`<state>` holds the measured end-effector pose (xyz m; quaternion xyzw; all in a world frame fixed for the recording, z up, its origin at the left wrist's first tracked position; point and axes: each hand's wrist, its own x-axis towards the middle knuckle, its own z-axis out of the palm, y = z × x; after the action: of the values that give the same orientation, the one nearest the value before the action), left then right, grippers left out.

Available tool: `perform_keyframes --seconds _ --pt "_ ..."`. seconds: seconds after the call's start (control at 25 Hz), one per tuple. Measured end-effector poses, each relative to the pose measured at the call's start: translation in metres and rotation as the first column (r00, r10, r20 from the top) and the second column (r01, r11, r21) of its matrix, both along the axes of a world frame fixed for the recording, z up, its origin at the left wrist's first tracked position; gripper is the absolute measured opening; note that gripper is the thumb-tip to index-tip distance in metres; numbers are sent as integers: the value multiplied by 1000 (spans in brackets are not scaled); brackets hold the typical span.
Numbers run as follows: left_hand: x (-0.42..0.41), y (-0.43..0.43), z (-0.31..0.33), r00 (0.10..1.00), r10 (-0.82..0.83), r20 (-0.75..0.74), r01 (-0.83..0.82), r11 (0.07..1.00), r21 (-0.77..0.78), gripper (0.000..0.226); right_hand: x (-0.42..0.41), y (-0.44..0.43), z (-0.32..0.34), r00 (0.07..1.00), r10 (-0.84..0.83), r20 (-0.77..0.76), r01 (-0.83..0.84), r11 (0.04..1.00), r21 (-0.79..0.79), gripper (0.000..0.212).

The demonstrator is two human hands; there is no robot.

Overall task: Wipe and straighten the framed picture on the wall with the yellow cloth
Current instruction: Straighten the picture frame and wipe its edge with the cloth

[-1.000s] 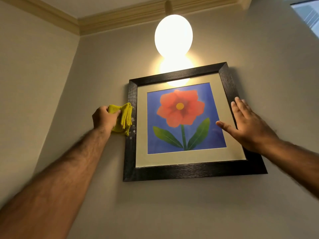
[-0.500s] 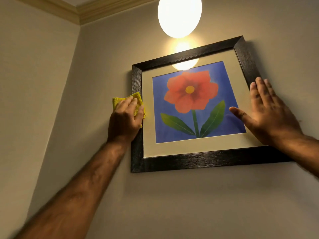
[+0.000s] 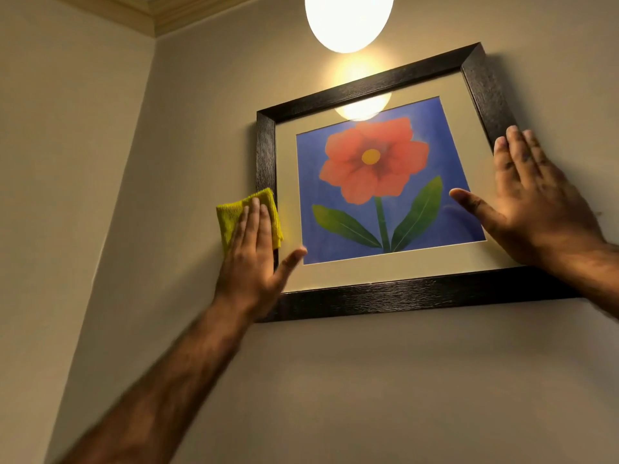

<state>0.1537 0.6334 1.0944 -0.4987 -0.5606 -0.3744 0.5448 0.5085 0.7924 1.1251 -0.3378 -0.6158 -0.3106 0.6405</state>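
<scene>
A dark-framed picture [image 3: 395, 293] of a red flower on blue hangs on the beige wall, its right side tilted up. My left hand [image 3: 254, 259] lies flat on the folded yellow cloth [image 3: 231, 216], pressing it against the lower part of the frame's left edge, thumb spread onto the mat. My right hand [image 3: 532, 202] rests flat and open on the frame's right side, thumb on the glass.
A glowing round lamp [image 3: 348, 18] hangs just above the frame's top edge and reflects in the glass. A room corner [image 3: 134, 135] runs down the wall to the left. Bare wall lies below the frame.
My left hand has slid the cloth down the frame's left edge and flattened over it. My right hand has stayed flat on the right side. The view has moved closer.
</scene>
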Motion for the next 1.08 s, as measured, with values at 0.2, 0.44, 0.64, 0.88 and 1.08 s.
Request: perform_keyframes --seconds 0.2,0.44,0.64,0.88,1.08 --pt "8 -5 109 993 20 120 -10 996 -84 123 0 4 0 1000 -27 -14 27 999 22 117" --pt "9 0 81 994 94 63 -88 992 -88 116 -1 4 -1 1000 -21 -22 22 999 24 116" --pt "3 -2 -29 996 86 12 -85 991 -102 110 -1 4 0 1000 -6 -22 7 1000 29 118" --pt "7 -5 -55 986 164 42 -157 979 -131 112 -1 2 0 1000 -11 -9 11 1000 22 116" --pt "14 0 63 988 109 111 -98 990 -97 117 -2 3 1 1000 -25 -7 25 999 21 113"
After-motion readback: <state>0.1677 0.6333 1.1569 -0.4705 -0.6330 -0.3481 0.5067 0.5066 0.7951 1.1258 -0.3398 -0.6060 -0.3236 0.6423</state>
